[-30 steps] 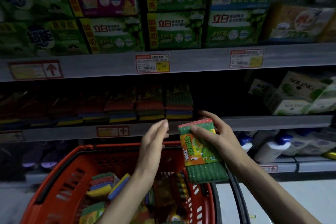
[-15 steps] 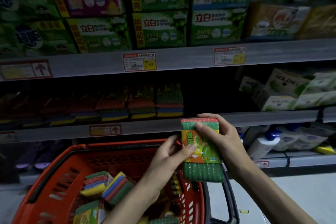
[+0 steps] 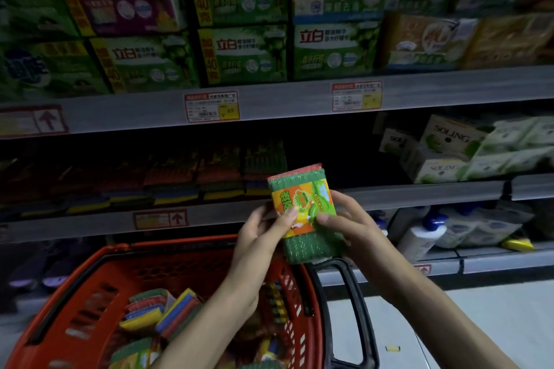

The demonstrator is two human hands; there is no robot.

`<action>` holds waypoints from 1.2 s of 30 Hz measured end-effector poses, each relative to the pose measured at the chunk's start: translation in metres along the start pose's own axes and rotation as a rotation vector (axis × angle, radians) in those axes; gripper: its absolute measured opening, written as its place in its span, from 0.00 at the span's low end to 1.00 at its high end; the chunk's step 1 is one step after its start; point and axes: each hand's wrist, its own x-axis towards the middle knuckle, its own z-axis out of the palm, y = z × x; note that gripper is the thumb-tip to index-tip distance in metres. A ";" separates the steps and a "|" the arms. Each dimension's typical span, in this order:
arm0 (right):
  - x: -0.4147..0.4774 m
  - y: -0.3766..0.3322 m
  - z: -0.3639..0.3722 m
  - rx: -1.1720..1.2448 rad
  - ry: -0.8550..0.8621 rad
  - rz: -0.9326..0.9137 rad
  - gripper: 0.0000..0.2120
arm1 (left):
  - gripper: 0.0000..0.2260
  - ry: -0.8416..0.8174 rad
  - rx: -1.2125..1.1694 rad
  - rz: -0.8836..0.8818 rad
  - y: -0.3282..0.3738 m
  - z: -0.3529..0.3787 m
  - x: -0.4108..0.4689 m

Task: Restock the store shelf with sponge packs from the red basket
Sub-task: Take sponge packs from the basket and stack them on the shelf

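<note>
At the frame's centre, both hands grasp one green scouring-sponge pack with an orange label [image 3: 302,213]: the left hand [image 3: 263,237] pinches its left edge, the right hand [image 3: 350,225] its right. Below, the red plastic basket [image 3: 99,275] holds more packs; the grey shelf [image 3: 404,193] runs behind.
</note>
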 end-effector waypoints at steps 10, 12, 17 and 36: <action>-0.012 -0.017 -0.017 -0.009 0.052 -0.088 0.31 | 0.48 -0.012 0.249 0.212 0.021 0.017 0.012; -0.014 -0.023 -0.022 -0.014 0.002 -0.085 0.31 | 0.50 -0.057 0.298 0.251 0.029 0.013 0.015; -0.017 -0.027 -0.032 -0.063 -0.089 -0.070 0.25 | 0.40 -0.217 0.234 0.229 0.044 0.009 0.016; -0.015 -0.014 -0.009 -0.073 0.304 -0.104 0.21 | 0.21 -0.147 0.130 0.118 0.029 0.034 0.004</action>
